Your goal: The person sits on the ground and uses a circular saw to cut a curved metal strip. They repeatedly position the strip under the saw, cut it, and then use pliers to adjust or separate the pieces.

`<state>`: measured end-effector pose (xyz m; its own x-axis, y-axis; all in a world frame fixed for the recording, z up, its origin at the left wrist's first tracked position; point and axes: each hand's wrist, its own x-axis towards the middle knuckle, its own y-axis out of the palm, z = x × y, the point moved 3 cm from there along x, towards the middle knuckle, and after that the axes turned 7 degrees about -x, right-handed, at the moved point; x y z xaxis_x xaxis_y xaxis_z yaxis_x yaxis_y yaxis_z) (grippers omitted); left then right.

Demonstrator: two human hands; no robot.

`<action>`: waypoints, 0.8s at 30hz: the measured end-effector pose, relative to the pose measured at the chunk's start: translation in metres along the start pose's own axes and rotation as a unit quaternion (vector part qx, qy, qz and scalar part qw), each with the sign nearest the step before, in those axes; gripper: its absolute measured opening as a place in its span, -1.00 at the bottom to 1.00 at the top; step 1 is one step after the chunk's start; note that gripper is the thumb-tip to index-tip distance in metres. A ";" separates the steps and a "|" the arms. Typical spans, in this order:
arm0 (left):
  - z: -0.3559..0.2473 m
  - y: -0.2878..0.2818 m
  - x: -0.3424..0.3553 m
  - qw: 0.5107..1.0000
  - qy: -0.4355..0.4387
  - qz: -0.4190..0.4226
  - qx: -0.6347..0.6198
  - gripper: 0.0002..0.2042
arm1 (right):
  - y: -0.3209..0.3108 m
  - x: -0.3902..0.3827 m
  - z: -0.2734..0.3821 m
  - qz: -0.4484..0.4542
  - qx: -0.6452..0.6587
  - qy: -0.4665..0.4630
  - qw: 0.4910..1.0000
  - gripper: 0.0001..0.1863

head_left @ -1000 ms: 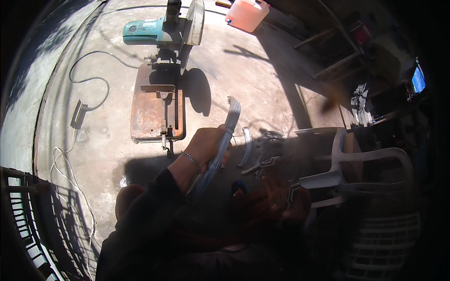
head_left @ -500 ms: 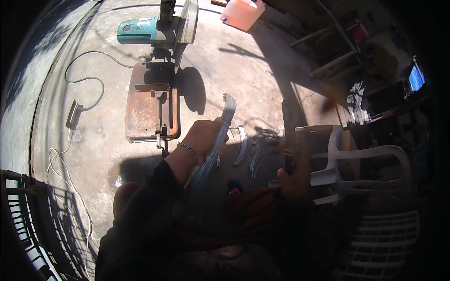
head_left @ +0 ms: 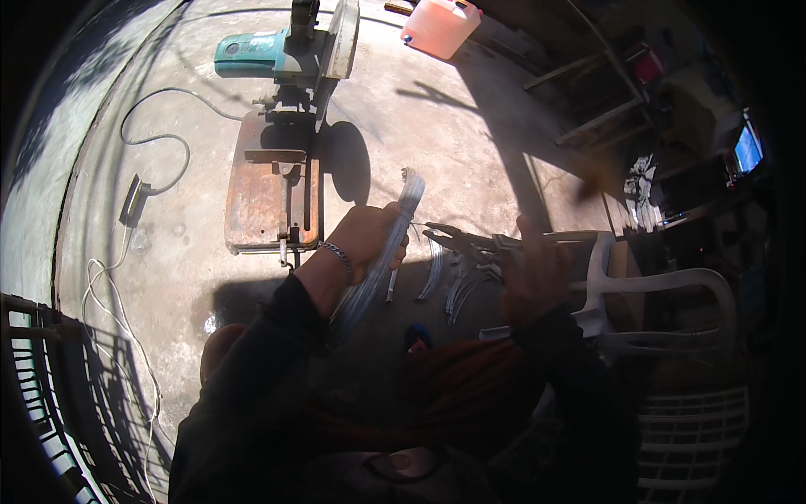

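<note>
My left hand [head_left: 367, 238], with a chain bracelet at the wrist, is closed round a bundle of thin grey metal wires [head_left: 410, 193]. The bundle slants from upper right to lower left, and a short wire end sticks out of its right side. In the shade, my right hand [head_left: 537, 270] grips a pair of pliers [head_left: 470, 242]. The jaws point left, slightly apart, close to the short wire end; whether they touch it I cannot tell. Below the pliers, on the floor, lie more curved wire bundles [head_left: 431, 273].
A cut-off saw [head_left: 269, 52] with a teal motor and rusty base [head_left: 259, 197] stands on the concrete ahead. Its cord [head_left: 183, 155] runs left. A pink jerrycan [head_left: 441, 27] is at the far side. A white plastic chair [head_left: 600, 269] lies at right, and a dark rack [head_left: 34, 395] stands at left.
The pliers have swung from upright to pointing left, toward the wire bundle. My right hand has turned with them. My left hand keeps its hold, almost unmoved.
</note>
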<state>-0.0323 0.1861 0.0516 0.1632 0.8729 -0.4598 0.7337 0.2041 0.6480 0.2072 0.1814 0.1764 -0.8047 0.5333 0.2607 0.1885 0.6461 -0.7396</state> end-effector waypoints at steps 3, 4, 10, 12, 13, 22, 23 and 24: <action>-0.001 -0.002 0.003 1.000 -0.001 0.003 -0.013 -0.66 | -0.002 0.005 -0.002 0.033 0.020 -0.015 0.999 -0.36; 0.000 -0.002 0.004 1.000 0.000 0.007 -0.014 -0.65 | -0.005 0.008 -0.002 0.037 0.026 -0.016 0.999 -0.34; -0.001 -0.004 0.004 1.000 0.001 0.007 -0.010 -0.66 | -0.013 0.022 -0.002 0.095 0.006 -0.016 0.995 -0.30; 0.002 -0.003 0.007 1.000 0.003 0.012 -0.008 -0.66 | -0.017 0.027 -0.006 0.096 0.002 -0.029 0.995 -0.31; 0.002 -0.002 0.007 1.000 0.004 0.013 -0.009 -0.66 | -0.019 0.029 -0.008 0.096 0.001 -0.036 0.995 -0.31; 0.001 -0.001 0.006 1.000 0.003 0.006 -0.005 -0.67 | -0.019 0.044 -0.002 0.059 -0.005 -0.062 0.996 -0.64; -0.001 0.000 0.006 1.000 0.000 0.002 0.000 -0.67 | -0.019 0.045 -0.001 0.045 -0.009 -0.063 0.997 -0.67; -0.002 0.000 0.006 1.000 -0.002 -0.003 0.005 -0.67 | -0.018 0.046 -0.001 0.032 -0.014 -0.065 0.997 -0.69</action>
<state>-0.0328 0.1922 0.0503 0.1625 0.8696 -0.4663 0.7409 0.2046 0.6397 0.1667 0.1947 0.2023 -0.8562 0.4999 0.1302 0.2555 0.6288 -0.7344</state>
